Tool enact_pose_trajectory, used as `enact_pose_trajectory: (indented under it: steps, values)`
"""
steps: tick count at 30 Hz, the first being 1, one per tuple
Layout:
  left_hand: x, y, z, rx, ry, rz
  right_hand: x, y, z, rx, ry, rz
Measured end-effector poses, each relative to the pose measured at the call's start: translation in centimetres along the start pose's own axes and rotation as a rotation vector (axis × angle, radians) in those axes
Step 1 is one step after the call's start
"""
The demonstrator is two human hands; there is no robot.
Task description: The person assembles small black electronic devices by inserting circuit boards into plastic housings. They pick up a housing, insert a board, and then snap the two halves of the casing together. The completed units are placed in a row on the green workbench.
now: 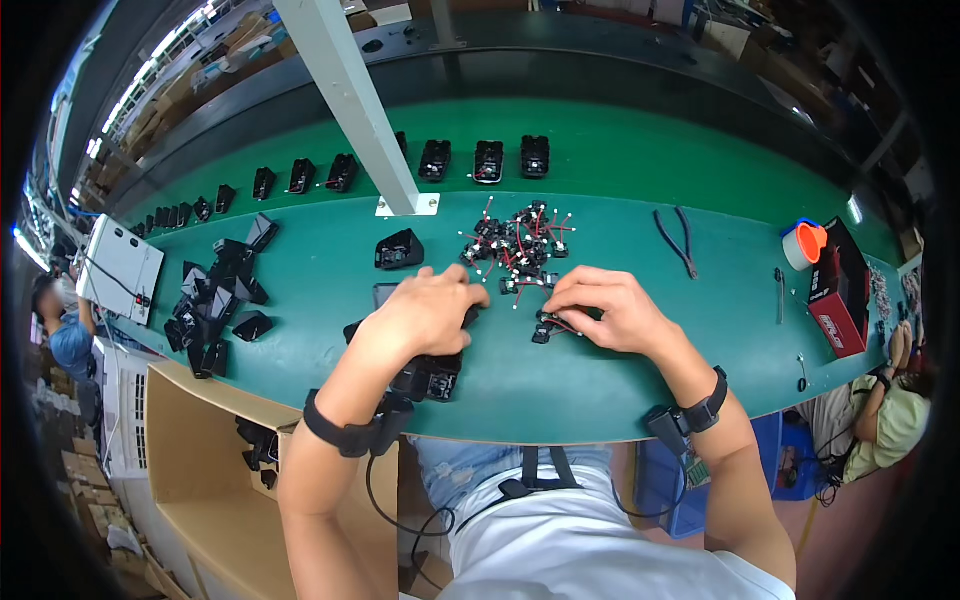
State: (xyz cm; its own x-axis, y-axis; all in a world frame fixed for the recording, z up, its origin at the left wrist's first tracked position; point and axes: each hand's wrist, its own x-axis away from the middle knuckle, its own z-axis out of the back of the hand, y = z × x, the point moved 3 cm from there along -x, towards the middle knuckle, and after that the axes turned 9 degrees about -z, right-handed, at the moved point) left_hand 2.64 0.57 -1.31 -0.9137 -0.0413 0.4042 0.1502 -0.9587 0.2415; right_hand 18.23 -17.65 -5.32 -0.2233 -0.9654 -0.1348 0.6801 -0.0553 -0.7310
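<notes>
My left hand (430, 308) is curled over a group of black plastic housings (430, 382) near the table's front edge. Black plastic shows between its thumb and fingers, though the hand's back hides most of it. Just to the right, my right hand (612, 308) pinches a small black part with red wires (545, 328) close to the table top. Beyond both hands lies a tangled pile of similar wired parts (520, 240) with white connectors. One black housing (399, 250) stands alone on the green table, past my left hand.
Black housings (225, 285) are heaped at left. A row of housings (488, 160) lines the green strip behind a grey post (365, 110). Pliers (675, 243), a red-black box (838, 290) and an orange-white round container (803, 244) are at right. A cardboard box (215, 480) stands below left.
</notes>
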Motion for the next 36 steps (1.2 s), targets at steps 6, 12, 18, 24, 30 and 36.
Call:
enact_pose_trajectory:
  steps: [6,12,18,24,30,36]
  values:
    - [-1.9,-1.0,-0.7,0.064,0.367,-0.051,0.7,-0.7,-1.3,0.218,-0.041,0.046]
    - [-2.1,1.9,3.2,0.658,0.757,-0.210,0.3,-0.2,-1.1,0.008,0.104,-0.112]
    - [-5.3,6.6,1.2,1.464,0.641,-0.360,-0.2,0.7,0.7,-0.166,0.322,-0.184]
    - [-4.9,5.4,0.4,1.373,0.631,-0.197,0.5,2.4,1.6,-0.650,0.321,-0.273]
    - [-2.3,7.9,-0.4,1.507,0.529,-0.267,1.0,1.6,1.8,-0.935,0.283,-0.295]
    - [-4.8,7.0,-4.2,1.991,0.564,-0.199,1.4,1.4,2.5,-0.808,0.396,-0.316]
